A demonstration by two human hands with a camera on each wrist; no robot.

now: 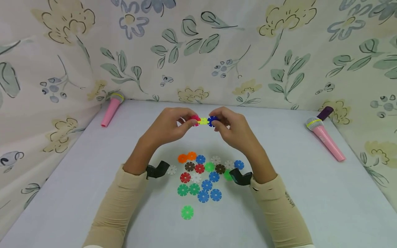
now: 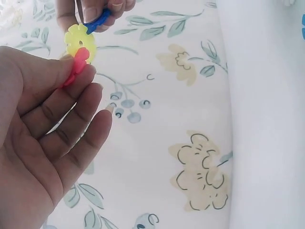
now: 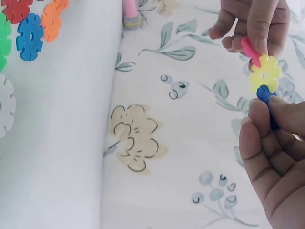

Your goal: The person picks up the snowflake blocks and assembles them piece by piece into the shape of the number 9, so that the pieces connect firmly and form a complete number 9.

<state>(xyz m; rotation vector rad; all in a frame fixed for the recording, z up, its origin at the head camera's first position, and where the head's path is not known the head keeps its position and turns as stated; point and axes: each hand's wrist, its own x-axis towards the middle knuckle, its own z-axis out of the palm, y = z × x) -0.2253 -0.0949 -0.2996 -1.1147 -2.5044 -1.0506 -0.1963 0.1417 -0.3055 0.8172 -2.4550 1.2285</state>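
Both hands are raised above the table, joined by a short row of notched plastic discs. My left hand (image 1: 170, 125) pinches a pink disc (image 2: 80, 64) between thumb and forefinger. A yellow disc (image 3: 265, 74) sits in the middle, linked to the pink one on one side and a dark blue disc (image 3: 268, 98) on the other. My right hand (image 1: 232, 127) pinches that blue disc with its thumb and forefinger. In the wrist views the pink and blue discs stand crosswise to the yellow one. Fingers hide part of both outer discs.
Several loose notched discs lie below the hands, among them a light green disc (image 1: 187, 212), a blue disc (image 1: 215, 195) and an orange disc (image 1: 182, 158). Pink toy microphones lie at left (image 1: 111, 110) and right (image 1: 327, 139). A floral cloth (image 1: 192, 69) rises behind the white table (image 1: 310, 206).
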